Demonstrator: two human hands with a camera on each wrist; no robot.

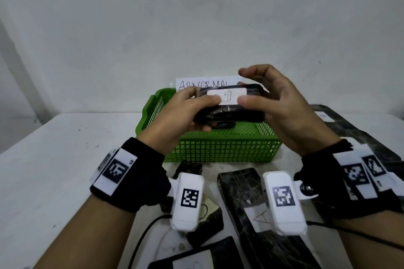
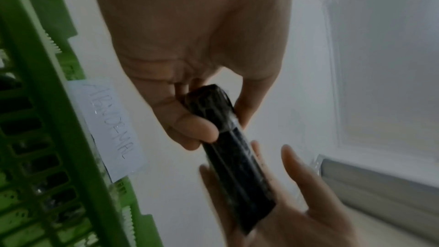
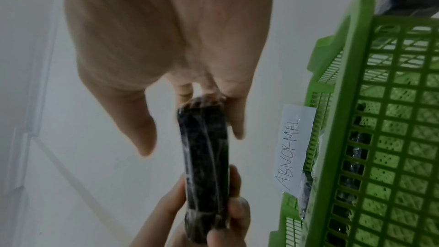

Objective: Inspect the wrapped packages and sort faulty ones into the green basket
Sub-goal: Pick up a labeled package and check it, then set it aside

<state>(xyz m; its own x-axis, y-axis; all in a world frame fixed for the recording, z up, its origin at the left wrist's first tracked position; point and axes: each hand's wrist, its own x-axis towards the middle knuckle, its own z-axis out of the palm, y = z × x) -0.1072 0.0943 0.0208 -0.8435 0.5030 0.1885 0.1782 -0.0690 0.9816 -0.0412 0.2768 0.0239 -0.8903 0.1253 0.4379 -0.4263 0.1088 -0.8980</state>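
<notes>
Package (image 1: 231,105): black slab under glossy clear wrap, a white label marked "9" on its upper face; held in the air between both hands, over the basket.
Left hand (image 1: 185,111): grips the package's left end, thumb on top at the label's edge, fingers curled beneath.
Right hand (image 1: 277,105): holds the right end, thumb on the label's other edge, fingers arched behind.
Basket (image 1: 220,148): green mesh, directly below the grip; a paper sign (image 1: 196,84) reading "ABNORMAL" on its far wall.
Other packages (image 1: 242,192): on the table, nearer than the grip.
</notes>
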